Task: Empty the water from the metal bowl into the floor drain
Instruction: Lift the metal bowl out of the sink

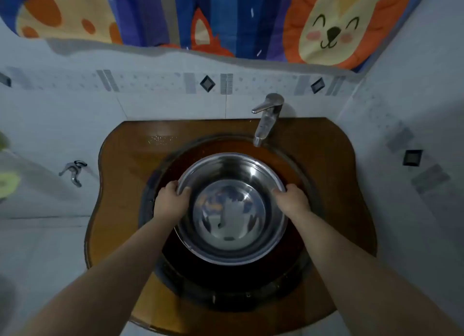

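Steel bowl sits mouth-up in the amber glass sink, below the tap. Left hand and right hand each clasp its rim. Reflections hide any water; no drain shows.

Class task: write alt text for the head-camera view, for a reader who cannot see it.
Two bare hands, left hand and right hand, grip opposite sides of a metal bowl sitting in a dark round sink set in a brown counter. A chrome tap stands behind it, below a colourful animal-print curtain.
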The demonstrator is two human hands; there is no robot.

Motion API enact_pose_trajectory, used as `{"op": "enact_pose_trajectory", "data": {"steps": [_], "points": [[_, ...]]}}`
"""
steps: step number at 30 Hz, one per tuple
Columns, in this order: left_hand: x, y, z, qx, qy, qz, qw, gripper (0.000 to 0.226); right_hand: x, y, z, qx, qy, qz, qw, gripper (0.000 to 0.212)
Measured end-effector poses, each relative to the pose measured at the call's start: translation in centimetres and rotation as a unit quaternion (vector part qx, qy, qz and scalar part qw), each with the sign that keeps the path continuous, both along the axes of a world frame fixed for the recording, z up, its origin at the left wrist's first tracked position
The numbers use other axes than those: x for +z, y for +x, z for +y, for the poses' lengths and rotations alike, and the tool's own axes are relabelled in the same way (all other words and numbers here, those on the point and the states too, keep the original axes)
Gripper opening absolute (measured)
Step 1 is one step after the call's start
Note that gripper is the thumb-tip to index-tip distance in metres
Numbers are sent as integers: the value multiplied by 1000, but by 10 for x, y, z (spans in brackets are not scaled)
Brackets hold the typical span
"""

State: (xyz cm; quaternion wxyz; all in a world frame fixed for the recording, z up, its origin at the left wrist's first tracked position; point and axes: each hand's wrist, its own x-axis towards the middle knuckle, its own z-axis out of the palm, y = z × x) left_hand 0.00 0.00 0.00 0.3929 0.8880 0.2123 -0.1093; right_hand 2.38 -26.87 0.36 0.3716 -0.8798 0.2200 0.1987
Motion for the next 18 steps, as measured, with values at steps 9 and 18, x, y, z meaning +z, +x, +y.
{"op": "enact_pose_trajectory", "data": {"steps": [9, 18], "points": [[-22, 4, 4, 60, -3, 16, 998, 32, -19, -1, -2, -25, -1, -17, 1000, 51], [-26, 3, -2, 118, -55, -18, 991, 42, -36, -4, -4, -76, 70, -61, 993, 45]]}}
